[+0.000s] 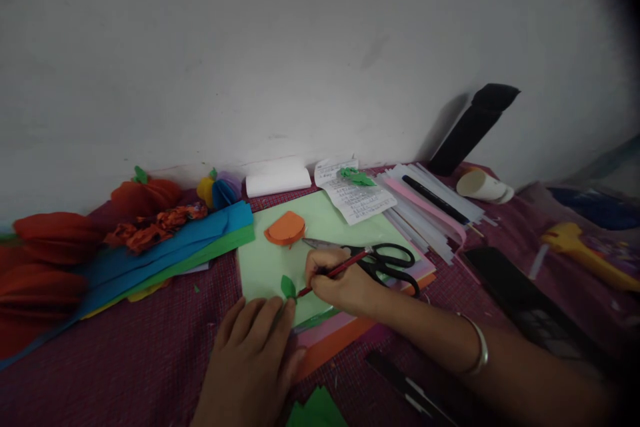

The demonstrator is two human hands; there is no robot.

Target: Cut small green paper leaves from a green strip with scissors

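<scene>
A red pencil is gripped in my right hand, its tip at the base of a small green paper leaf. My left hand lies flat with fingers stretched, the fingertips at the leaf's lower end. Both hands are over a stack of coloured paper with a pale green sheet on top. Black-handled scissors lie on the stack, partly behind my right hand. Folded orange paper sits near the sheet's far edge.
Orange paper pumpkins and blue paper lie at left. Green leaf cutouts rest on a written note. At right are a black pen, a white paper cup, a dark phone and a yellow glue gun.
</scene>
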